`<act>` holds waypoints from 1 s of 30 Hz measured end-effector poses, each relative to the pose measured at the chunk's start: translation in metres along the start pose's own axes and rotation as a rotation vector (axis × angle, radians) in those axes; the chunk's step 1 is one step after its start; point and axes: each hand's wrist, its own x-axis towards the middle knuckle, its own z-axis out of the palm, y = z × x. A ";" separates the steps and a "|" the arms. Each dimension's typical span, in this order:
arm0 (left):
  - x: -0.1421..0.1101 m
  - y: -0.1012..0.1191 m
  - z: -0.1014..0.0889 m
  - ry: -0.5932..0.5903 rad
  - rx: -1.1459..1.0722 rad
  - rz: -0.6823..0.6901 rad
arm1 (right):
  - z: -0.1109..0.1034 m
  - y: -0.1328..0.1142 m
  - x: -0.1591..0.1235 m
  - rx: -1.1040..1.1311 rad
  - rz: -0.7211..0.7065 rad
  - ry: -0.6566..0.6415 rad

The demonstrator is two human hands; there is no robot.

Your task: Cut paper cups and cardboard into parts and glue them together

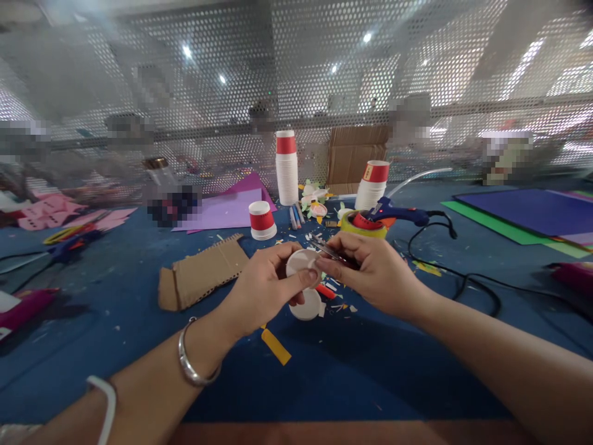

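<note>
My left hand is closed on a round white disc, pinched with the thumb on top. Between the fingers of my right hand is a slim metal tool, its narrow end pointing up and to the left; I cannot make out its exact kind. The right fingertips also touch the disc's right edge. Just below my hands, a second white disc lies on the blue table. Small paper scraps and a red piece are scattered beside it.
Paper cups stand in a tall stack, a shorter stack and a low one. A blue glue gun rests on a yellow tape roll, its cable trailing right. Cardboard lies left, coloured sheets right.
</note>
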 end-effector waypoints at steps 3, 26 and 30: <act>0.002 0.000 -0.001 -0.035 -0.197 -0.063 | -0.002 0.000 0.000 -0.018 -0.041 -0.007; 0.008 -0.001 -0.024 -0.032 0.069 0.285 | -0.014 -0.001 0.003 0.101 -0.023 -0.127; 0.005 -0.001 -0.022 0.034 0.170 0.374 | -0.014 -0.003 0.002 0.014 0.012 -0.168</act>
